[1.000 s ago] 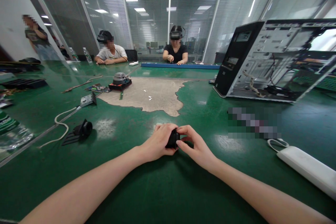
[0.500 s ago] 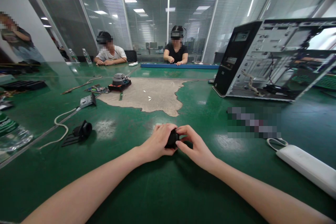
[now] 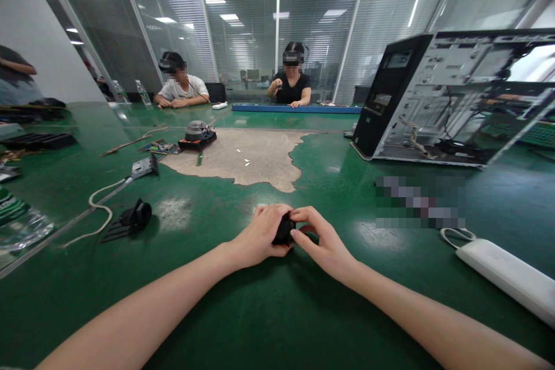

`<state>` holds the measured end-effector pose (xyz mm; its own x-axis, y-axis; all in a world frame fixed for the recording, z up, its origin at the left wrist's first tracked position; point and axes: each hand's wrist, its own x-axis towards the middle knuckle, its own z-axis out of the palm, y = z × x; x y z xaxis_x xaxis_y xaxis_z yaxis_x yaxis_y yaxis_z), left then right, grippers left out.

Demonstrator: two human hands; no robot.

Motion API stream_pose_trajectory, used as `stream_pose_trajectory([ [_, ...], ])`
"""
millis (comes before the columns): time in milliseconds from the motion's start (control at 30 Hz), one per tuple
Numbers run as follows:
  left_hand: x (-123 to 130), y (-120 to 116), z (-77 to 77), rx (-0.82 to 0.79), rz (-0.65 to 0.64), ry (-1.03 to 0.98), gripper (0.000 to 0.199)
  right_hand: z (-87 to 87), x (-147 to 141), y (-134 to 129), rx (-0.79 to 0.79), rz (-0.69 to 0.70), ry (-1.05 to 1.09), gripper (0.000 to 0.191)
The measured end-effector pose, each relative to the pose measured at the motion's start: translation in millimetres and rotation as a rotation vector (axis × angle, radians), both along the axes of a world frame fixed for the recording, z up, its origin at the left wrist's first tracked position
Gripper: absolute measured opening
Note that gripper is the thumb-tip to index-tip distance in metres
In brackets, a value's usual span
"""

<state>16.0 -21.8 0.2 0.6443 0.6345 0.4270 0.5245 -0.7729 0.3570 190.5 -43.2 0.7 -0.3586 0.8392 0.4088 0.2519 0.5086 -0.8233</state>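
Note:
A small black part (image 3: 283, 230), whose exact kind I cannot make out, is between my hands over the green table (image 3: 269, 312). My left hand (image 3: 262, 235) is closed around its left side, with the thumb below and the fingers over the top. From the right, my right hand (image 3: 323, 243) holds the part's edge between thumb and fingertips. Much of the part is hidden by my fingers. To the left lies a black plastic bracket-like piece (image 3: 135, 217) with long prongs.
An opened computer case (image 3: 403, 98) stands at the right. Nearer are a white power strip (image 3: 503, 272) and a blurred-out object (image 3: 418, 202). At left are a water bottle (image 3: 21, 219) and a metal piece with a cable (image 3: 145, 166). Two people (image 3: 292, 84) sit across the table.
My hands and the black part stay almost where they were. Across the table, the person in black has raised one hand. The standing person at the far left has shifted partly out of view.

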Motion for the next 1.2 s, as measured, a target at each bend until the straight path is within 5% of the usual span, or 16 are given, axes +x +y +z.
stream_pose_trajectory([
  [400, 0.6, 1.4, -1.7, -0.015, 0.012, 0.006, 0.062, -1.0, -2.3, 2.6, -0.181, 0.007, -0.005, 0.018],
  [667, 0.3, 0.6, -0.5, -0.012, -0.001, 0.004, 0.062, 0.6, -1.5, 2.5, -0.184, 0.017, 0.022, 0.013],
  [867, 0.5, 0.1, 0.2, -0.012, -0.003, 0.007, 0.061, -0.3, 0.2, 1.4, -0.016, 0.015, 0.035, 0.017],
  [1200, 0.4, 0.6, -1.2, -0.01, 0.0, 0.006, 0.061, -1.8, -1.7, 0.2, -0.183, 0.007, 0.038, 0.021],
])
